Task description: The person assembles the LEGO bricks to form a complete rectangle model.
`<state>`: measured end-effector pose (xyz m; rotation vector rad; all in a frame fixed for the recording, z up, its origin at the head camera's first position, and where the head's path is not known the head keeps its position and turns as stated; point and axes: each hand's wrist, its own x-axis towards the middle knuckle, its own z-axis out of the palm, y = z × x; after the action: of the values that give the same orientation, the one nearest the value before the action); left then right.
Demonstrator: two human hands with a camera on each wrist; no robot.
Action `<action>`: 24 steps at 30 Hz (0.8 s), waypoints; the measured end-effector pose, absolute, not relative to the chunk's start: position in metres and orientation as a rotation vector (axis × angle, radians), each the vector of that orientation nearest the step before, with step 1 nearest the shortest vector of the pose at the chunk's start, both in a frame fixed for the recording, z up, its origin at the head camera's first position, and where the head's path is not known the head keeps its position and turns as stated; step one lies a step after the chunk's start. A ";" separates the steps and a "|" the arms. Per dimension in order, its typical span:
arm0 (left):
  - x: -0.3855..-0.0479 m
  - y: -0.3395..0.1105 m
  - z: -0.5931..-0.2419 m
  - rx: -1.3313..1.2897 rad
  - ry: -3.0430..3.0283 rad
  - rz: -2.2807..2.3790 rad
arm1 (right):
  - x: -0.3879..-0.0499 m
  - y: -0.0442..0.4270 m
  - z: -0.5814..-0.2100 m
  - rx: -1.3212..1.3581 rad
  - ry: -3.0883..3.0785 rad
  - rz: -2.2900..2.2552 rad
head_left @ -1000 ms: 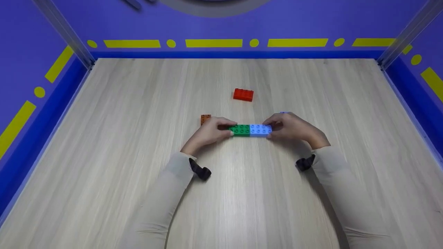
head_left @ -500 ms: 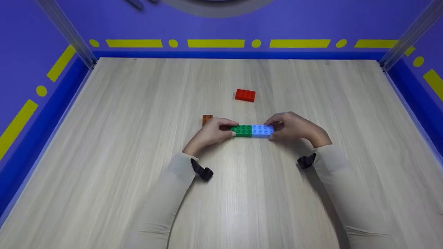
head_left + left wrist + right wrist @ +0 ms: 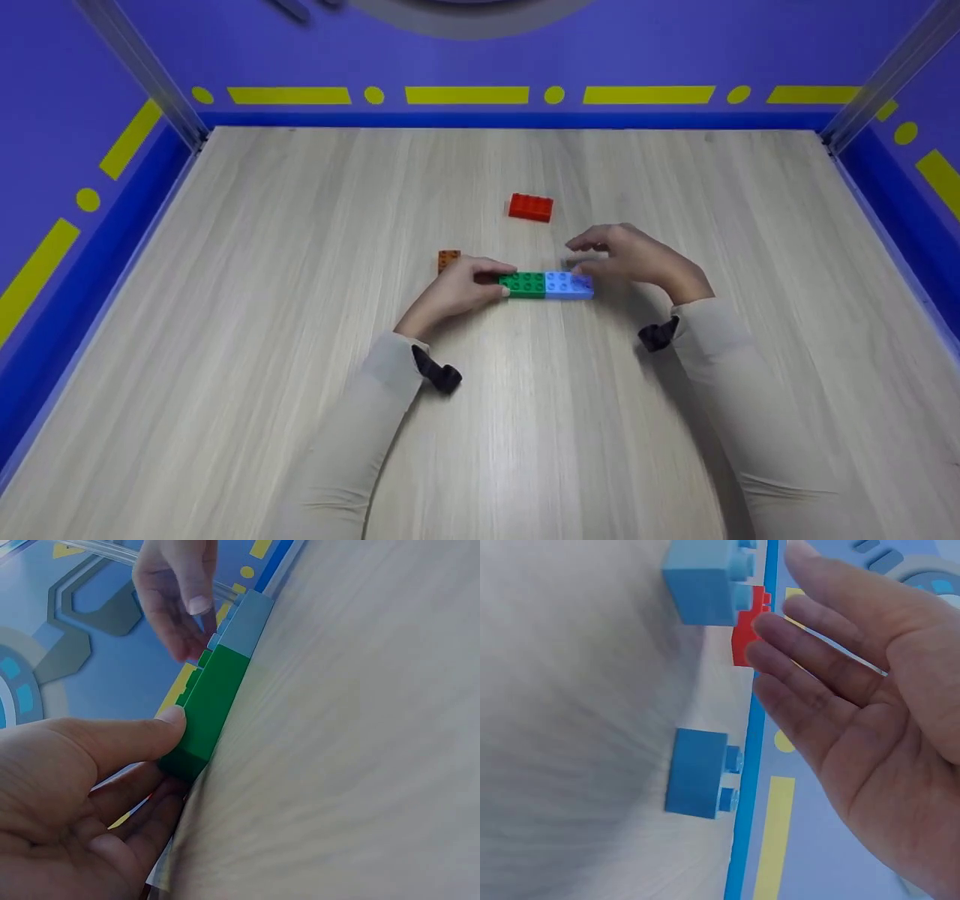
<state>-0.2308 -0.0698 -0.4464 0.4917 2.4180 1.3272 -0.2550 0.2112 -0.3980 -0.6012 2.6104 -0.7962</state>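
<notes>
Green studded toy brick [image 3: 523, 285], butted end to end with a light-blue studded brick [image 3: 559, 286], both studs up, around the middle of the wood-grain tabletop [image 3: 300, 225]. Faces line up; can't tell if anything locks the two together.

Handling, judged: light, stiff hard plastic, not fragile. Smooth sides could slip a bit under a loose pinch; studs give some bite. Pair likely parts at the seam if only one end gets lifted. Best hold: thumb and fingers across the long sides, low, clear of the studs; steady both bricks if moving them as one.

Left hand [image 3: 463, 286]: pinching the green brick at its outer end, thumb on the near side, index finger at the far edge. Wrist low, palm facing inward.

Right hand [image 3: 641, 255]: not gripping anything, fingers extended and spread from the thumb, raised by the light-blue brick. Head view has the thumb overlapping that brick's studs; right wrist view shows a gap, so looks like no contact. Forearms angle in from either side of the near edge, light sleeves [image 3: 352, 435] down to the wrists.

Around: a second blue brick [image 3: 697, 774] standing studs up near the right hand, visible in right wrist view; red brick [image 3: 531, 208] farther back, well apart; orange-brown brick [image 3: 448, 259] just behind the left hand, partly hidden.
</notes>
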 end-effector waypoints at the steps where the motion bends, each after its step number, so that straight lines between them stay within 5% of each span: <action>1: -0.231 -0.069 -0.446 0.488 2.414 1.333 | -0.256 0.210 -0.397 -0.597 2.625 -0.802; 24: -0.232 -0.068 -0.447 0.474 2.389 1.357 | -0.301 0.188 -0.389 -0.500 2.695 -0.802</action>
<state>-0.2319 -0.0684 -0.4470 0.4742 2.3890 1.3569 -0.3014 0.1882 -0.3893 -0.4997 2.6947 -0.8020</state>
